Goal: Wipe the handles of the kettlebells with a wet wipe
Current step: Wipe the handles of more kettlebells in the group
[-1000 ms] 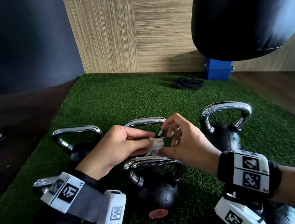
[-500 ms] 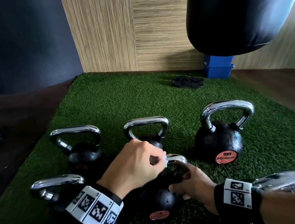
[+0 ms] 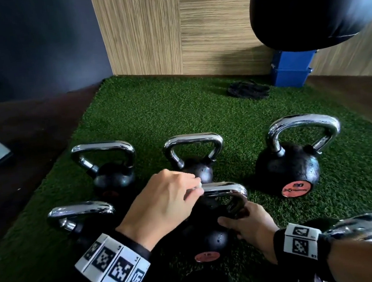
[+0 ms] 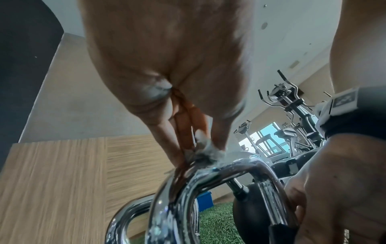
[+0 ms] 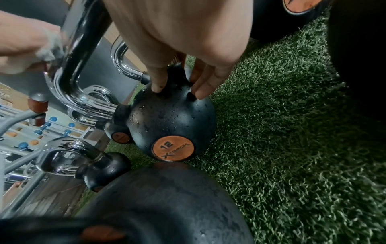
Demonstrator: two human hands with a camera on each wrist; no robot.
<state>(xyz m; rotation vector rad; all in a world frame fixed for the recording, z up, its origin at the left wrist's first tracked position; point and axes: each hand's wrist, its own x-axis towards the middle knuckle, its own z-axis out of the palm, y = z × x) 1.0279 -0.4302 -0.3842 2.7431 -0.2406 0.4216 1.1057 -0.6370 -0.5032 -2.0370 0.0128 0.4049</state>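
Left hand (image 3: 164, 203) pinches wipe (image 4: 205, 152) onto kettlebell handle (image 3: 223, 186) top; right hand (image 3: 251, 225) fingers curl round kettlebell (image 5: 173, 125) shoulder.

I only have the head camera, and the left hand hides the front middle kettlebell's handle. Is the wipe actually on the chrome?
Observer: Yes. The left wrist view shows the left hand pinching the wet wipe against the handle.
Operator: What weight is it?
Observer: The right wrist view shows 12 on the orange label.
Operator: And the right hand's grip?
Observer: The right hand holds the kettlebell, fingers straddling the handle's base.
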